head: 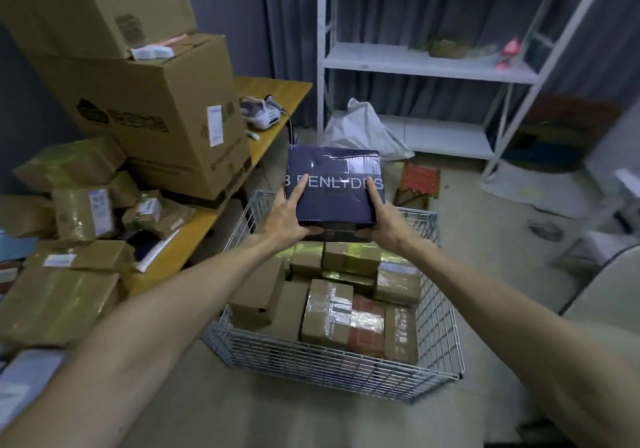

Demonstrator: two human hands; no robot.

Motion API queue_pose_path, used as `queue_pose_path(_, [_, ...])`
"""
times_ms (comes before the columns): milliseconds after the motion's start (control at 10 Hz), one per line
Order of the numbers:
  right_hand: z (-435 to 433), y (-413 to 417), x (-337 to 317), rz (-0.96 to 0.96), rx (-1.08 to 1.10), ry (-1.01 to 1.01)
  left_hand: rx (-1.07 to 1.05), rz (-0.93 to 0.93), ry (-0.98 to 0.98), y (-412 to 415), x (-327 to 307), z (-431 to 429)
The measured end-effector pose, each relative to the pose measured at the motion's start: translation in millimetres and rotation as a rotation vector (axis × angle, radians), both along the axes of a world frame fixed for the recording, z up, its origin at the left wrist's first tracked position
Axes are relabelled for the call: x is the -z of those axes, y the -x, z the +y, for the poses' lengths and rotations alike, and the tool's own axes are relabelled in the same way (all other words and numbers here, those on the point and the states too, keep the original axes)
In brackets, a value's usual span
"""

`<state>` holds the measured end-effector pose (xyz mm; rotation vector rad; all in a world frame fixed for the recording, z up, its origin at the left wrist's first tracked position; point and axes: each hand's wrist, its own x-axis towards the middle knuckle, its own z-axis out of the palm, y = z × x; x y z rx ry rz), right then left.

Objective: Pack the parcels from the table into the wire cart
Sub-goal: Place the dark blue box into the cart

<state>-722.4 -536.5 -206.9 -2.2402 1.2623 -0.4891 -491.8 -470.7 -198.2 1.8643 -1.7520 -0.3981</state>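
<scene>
A dark blue box with white lettering (335, 201) hangs in the air above the far end of the wire cart (332, 368). My left hand (285, 219) grips its left edge, fingers on the top face and thumb under the near side. My right hand (382, 220) holds the right edge the same way. Inside the cart lie several taped brown parcels (325, 312), packed close together. More taped parcels (83, 212) sit piled on the yellow table (273, 97) at the left.
Two large cardboard cartons (156, 111) are stacked on the table beside a white handheld device (259, 115). A white metal shelf (429, 63) stands behind the cart, with a white bag (360, 129) and a red folded stool (419, 179) on the floor.
</scene>
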Motion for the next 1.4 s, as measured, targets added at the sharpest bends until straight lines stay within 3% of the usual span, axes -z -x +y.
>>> queue_pose_path(400, [-24, 80, 67, 0.011, 0.305, -0.236, 0.23, 0.022, -0.176, 78, 69, -84])
queue_pose_path(600, [-42, 86, 105, 0.096, 0.386, -0.273, 0.307, 0.048, -0.229, 86, 122, -116])
queue_pose_path(900, [-39, 89, 178, 0.034, 0.551, -0.52, 0.359, 0.071, -0.399, 97, 215, -133])
queue_pose_path(1100, [-31, 99, 243, -0.181, 0.67, -0.728, 0.346, 0.047, -0.454, 112, 308, -128])
queue_pose_path(1200, [-35, 114, 321, -0.141, 0.668, -0.741, 0.291, 0.057, -0.481, 125, 358, -121])
queue_pose_path(1400, [-46, 132, 409, -0.059, 0.552, -0.636, 0.237, 0.142, -0.53, 150, 449, -117])
